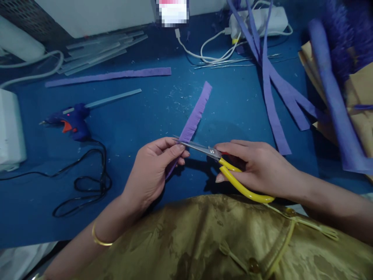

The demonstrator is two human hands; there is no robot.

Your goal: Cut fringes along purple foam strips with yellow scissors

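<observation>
A purple strip (194, 115) with a row of small cuts along its right edge is pinched between the thumb and fingers of my left hand (157, 165). Its lower end passes down behind the fingers. My right hand (256, 165) is closed around yellow-handled scissors (243, 189). The scissor blades lie across the strip just above my left thumb, and their tips reach past its left edge.
A blue glue gun (76, 118) with its black cord lies left. Behind are another purple strip (116, 75), clear sticks (99, 52) and a white power strip (262, 21). Long purple strips (272, 112) and brown paper (361, 89) are at right on the blue table (140, 120).
</observation>
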